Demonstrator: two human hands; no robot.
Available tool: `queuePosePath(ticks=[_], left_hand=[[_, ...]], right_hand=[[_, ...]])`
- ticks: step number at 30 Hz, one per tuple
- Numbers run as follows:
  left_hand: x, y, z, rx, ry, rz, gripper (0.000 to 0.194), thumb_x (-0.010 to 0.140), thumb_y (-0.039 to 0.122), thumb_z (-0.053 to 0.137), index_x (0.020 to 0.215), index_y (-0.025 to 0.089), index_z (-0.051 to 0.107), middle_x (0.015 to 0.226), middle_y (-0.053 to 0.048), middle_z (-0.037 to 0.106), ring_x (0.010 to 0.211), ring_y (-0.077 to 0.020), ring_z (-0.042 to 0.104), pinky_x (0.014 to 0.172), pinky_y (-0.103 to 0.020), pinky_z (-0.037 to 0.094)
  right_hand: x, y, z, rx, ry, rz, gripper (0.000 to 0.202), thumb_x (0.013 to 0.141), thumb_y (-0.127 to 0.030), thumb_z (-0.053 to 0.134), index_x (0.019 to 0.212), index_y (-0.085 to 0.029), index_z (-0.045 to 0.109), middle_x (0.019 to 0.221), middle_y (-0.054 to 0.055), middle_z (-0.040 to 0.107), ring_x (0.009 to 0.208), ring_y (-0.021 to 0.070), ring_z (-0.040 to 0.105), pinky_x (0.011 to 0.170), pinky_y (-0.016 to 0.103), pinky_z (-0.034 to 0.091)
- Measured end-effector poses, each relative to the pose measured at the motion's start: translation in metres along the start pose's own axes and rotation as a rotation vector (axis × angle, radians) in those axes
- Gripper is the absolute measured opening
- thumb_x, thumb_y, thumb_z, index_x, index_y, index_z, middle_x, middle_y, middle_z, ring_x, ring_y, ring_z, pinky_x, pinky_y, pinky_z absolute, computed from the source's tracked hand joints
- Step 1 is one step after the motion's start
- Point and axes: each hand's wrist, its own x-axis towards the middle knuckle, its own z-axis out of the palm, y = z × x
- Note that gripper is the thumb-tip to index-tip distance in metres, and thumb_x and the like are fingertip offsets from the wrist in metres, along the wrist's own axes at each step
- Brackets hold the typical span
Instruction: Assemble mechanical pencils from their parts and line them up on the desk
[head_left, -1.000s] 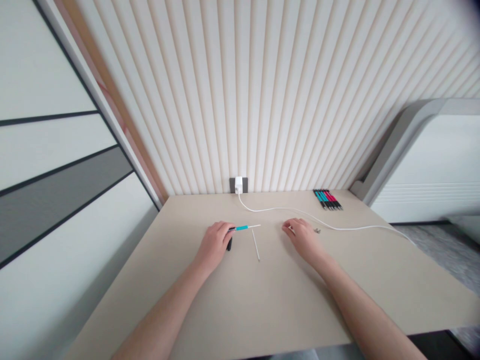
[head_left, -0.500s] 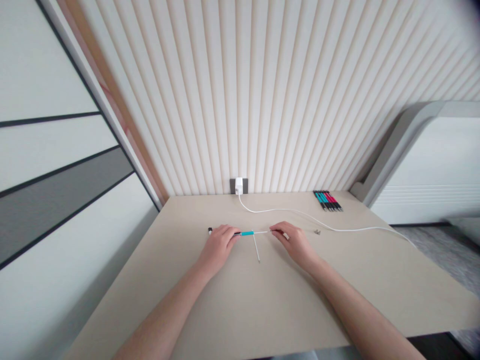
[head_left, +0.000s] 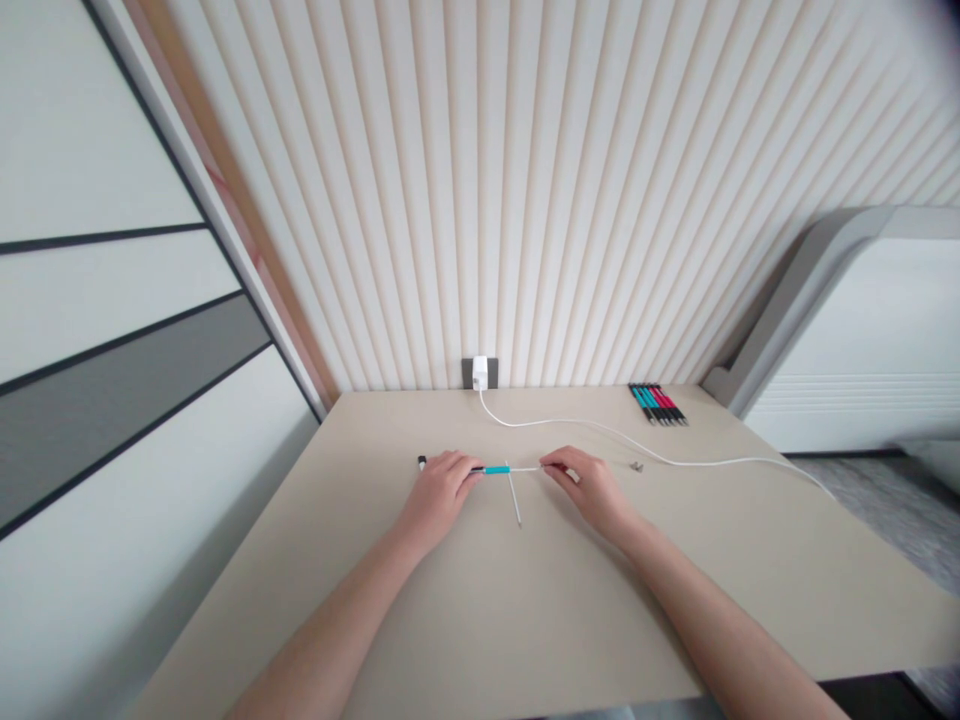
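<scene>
My left hand (head_left: 438,500) is closed around a pen barrel (head_left: 496,470) with a blue section and black parts. A dark end of some item shows past the hand's far left side. From the barrel's right end a thin white refill (head_left: 525,470) sticks out and reaches the fingertips of my right hand (head_left: 585,484). Those fingers are pinched at the refill's tip; the tiny part between them is too small to name. Just below the barrel, a second white refill (head_left: 514,500) lies on the table, pointing toward me.
Small metallic pieces (head_left: 637,467) lie right of my right hand. A row of several blue, red and black pens (head_left: 658,404) rests at the back right. From a white charger (head_left: 480,373) at the wall, a white cable (head_left: 600,427) runs across the table (head_left: 465,620).
The small gap between the refill's tip and my right fingertips has closed. My left hand keeps its hold on the barrel. The view has shifted slightly.
</scene>
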Motion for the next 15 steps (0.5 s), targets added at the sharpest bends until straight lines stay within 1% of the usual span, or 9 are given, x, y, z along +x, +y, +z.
queuePosePath(ticks=[5,15], left_hand=[[0.0001,-0.0001,-0.0002,0.002,-0.010,0.001,0.014,0.093,0.027,0.049,0.098,0.021,0.061,0.094,-0.004,0.065,0.089,-0.0206,0.059,0.081,-0.035,0.045],[-0.0007,-0.0008,-0.0004,0.006,-0.026,0.006,0.014,0.094,0.027,0.048,0.098,0.021,0.060,0.095,-0.004,0.065,0.091,-0.0205,0.058,0.082,-0.035,0.044]], right_hand=[[-0.0013,-0.0016,-0.0007,0.007,-0.012,-0.015,0.020,0.093,-0.031,0.048,0.094,-0.022,0.066,0.091,0.005,0.068,0.083,0.0174,0.063,0.077,0.030,0.049],[-0.0007,0.0025,0.0003,0.003,-0.014,-0.036,0.017,0.093,-0.027,0.051,0.093,-0.021,0.066,0.090,0.004,0.068,0.083,0.0169,0.063,0.076,0.028,0.048]])
